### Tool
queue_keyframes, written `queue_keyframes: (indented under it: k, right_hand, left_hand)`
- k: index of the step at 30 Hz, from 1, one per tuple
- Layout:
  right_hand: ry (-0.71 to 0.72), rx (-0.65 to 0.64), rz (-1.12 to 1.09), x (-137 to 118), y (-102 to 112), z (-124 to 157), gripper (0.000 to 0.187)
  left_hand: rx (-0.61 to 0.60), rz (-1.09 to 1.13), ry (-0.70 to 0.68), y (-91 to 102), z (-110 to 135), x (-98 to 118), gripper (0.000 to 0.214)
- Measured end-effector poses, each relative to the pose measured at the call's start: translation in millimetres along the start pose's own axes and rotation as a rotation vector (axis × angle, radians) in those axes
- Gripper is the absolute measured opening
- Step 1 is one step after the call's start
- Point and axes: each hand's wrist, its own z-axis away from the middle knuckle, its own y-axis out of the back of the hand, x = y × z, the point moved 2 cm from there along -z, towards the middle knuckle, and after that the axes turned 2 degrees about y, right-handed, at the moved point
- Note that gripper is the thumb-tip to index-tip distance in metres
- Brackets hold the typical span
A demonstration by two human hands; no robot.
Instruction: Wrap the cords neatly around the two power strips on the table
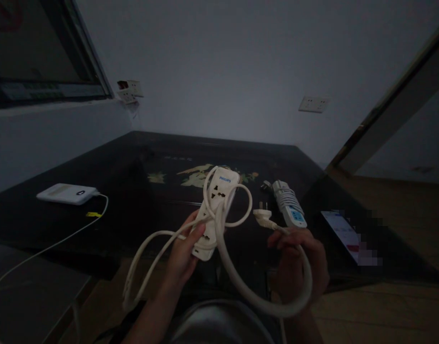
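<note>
My left hand [186,246] is closed around the lower end of a white power strip [224,184] marked PHILIPS, held tilted above the dark table. Its thumb presses on the strip's face and on the white cord [233,272], which loops loosely over the sockets and hangs down at the left. Between the fingertips of my right hand [301,251] is the cord just behind its plug [264,217], whose pins point up and away. From there the cord sags in a wide arc back to the strip. Part of the strip's lower half is hidden by my hand and the cord.
Beyond my right hand lies a second power strip [290,205] with grey cord wound around it. A phone [343,234] is at the right of the dark table [133,191]. At left, a white power bank [67,193] trails a cable. Wall sockets [313,104] are behind.
</note>
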Motion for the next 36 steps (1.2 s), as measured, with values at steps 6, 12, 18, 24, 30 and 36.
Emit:
queue_keyframes:
  k: [6,12,18,24,30,36]
  right_hand:
    - [-0.029,-0.060,-0.024,2.0,-1.1,5.5,0.009]
    - [-0.156,-0.250,-0.123,8.7,-10.2,14.2,0.009]
    - [-0.126,-0.380,0.222,25.1,-3.8,12.1,0.011]
    - [-0.140,-0.380,0.332,33.7,6.7,12.4,0.014]
    - [-0.391,-0.147,-0.040,42.4,7.9,27.3,0.032]
    - [-0.680,-0.233,-0.364,55.7,7.8,35.3,0.050]
  left_hand:
    - [-0.004,-0.052,-0.058,2.2,-3.1,-4.9,0.044]
    - [-0.063,-0.131,-0.077,-2.5,2.1,-4.2,0.044]
    - [-0.124,-0.068,0.038,-3.5,8.2,-5.1,0.047]
    - [-0.176,0.052,0.114,-7.9,9.7,-7.6,0.049]
    - [-0.260,0.066,0.138,-24.9,11.3,1.0,0.047]
    - [-0.351,0.029,0.102,-55.1,13.0,15.7,0.049]
